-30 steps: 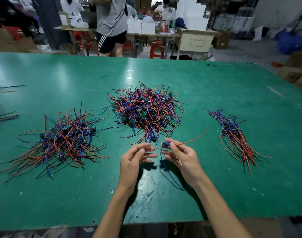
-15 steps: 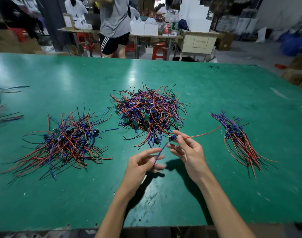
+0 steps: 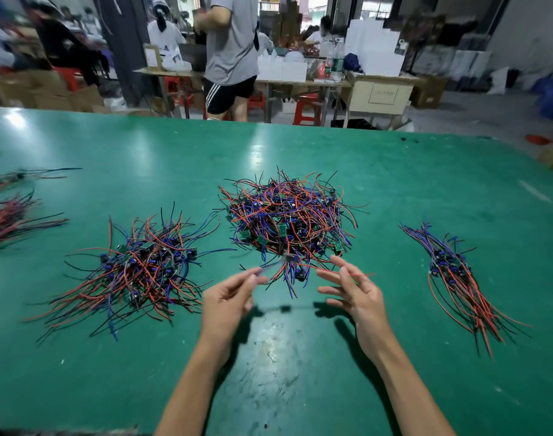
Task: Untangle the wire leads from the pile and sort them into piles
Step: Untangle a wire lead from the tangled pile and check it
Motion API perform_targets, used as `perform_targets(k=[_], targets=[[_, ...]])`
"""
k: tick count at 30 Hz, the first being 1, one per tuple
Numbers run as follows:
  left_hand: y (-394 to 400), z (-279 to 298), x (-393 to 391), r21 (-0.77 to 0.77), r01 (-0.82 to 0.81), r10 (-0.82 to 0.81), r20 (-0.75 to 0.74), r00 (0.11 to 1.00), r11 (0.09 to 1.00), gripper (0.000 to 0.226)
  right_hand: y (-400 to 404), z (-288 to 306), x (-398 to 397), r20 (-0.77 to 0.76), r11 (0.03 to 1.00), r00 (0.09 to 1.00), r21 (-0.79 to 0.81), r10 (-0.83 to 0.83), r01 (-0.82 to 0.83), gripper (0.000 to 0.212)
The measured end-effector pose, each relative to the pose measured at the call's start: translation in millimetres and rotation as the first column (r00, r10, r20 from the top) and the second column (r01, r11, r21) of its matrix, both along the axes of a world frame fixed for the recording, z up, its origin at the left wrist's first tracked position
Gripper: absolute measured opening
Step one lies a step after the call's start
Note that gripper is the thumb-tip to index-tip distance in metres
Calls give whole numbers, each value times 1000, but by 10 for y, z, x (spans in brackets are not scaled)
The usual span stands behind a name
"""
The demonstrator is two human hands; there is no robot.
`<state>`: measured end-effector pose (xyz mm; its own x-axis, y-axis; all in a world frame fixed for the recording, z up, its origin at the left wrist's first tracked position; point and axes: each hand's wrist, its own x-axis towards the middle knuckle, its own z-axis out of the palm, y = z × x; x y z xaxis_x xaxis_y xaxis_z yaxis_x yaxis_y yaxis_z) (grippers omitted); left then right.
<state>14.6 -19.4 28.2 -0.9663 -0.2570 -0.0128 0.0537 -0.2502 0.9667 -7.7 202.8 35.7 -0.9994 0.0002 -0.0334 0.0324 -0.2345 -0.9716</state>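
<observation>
**Wire lead stretched between both hands over the bench**

The green bench (image 3: 394,184) fills most of the view; its near centre is scuffed. A person in a grey shirt (image 3: 232,36) stands beyond its far edge, with stools and cartons behind.

The tangled pile (image 3: 286,215) of red, blue and black leads with small green boards lies at the centre of the bench. A looser sorted pile (image 3: 136,272) lies to its left. A narrow bundle (image 3: 457,275), leads roughly parallel, lies to the right, well apart from the centre pile. More leads (image 3: 7,212) lie at the far left edge, partly out of view.

The left hand (image 3: 228,297) and right hand (image 3: 354,291) hover just near of the tangled pile. Between them runs one wire lead (image 3: 289,258), motion-blurred. The left hand pinches its blue end between thumb and forefinger. The right hand has its fingers spread and nearly straight, with the red end passing across them; a firm grip cannot be confirmed.
</observation>
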Motion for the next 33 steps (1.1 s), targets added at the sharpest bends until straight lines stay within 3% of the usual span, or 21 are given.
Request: perform_targets(k=[3, 6, 8, 11, 13, 14, 16, 19, 21, 24, 27, 29, 31, 33], targets=[[-424, 118, -127, 48, -217, 220, -56, 974, 975, 20, -2, -82, 17, -24, 998, 1000, 63, 1, 0, 28], [-813, 179, -212, 78, -463, 469, -81, 880, 883, 23, -5, -178, 35, -69, 982, 997, 185, 41, -27, 20], [-978, 127, -166, -36, -604, 599, -92, 796, 797, 27, -23, -234, 42, -74, 967, 995, 250, 67, -47, 19], [-988, -53, 2, -420, -685, 686, -176, 705, 596, 39, -52, -327, -5, -87, 920, 996, 390, -7, 40, 16], [-900, -155, 61, -672, -624, 671, -250, 698, 399, 48, -107, -339, -82, -91, 827, 987, 539, -129, 158, 7], [-854, -180, 73, -746, -578, 659, -257, 707, 329, 52, -154, -324, -120, -97, 768, 979, 607, -182, 203, 13], [-779, -194, 74, -818, -523, 617, -287, 733, 240, 54, -267, -284, -177, -117, 619, 970, 752, -215, 228, 27], [-675, -185, 91, -814, -564, 434, -461, 774, 138, 35, -435, -233, -192, -167, 387, 968, 893, -188, 229, 27], [-548, -178, 113, -794, -585, 253, -540, 803, 163, 23, -469, -255, -187, -201, 342, 963, 905, -179, 252, 23], [-257, -174, 97, -829, -470, 61, -475, 878, 302, 16, -454, -288, -162, -212, 349, 961, 900, -178, 263, 21], [107, -165, 26, -886, -273, 21, -287, 958, 374, 20, -447, -280, -137, -279, 353, 952, 884, -124, 305, 23], [315, -155, -17, -901, -185, 7, -198, 980, 391, 25, -453, -266, -147, -300, 269, 953, 915, -43, 300, 34], [432, -152, -36, -918, -141, -27, -162, 986, 372, 26, -455, -264, -160, -280, 194, 960, 941, -9, 276, 33], [451, -152, -29, -922, -137, -40, -162, 986, 363, 26, -444, -280, -153, -276, 226, 961, 935, -23, 274, 26]])
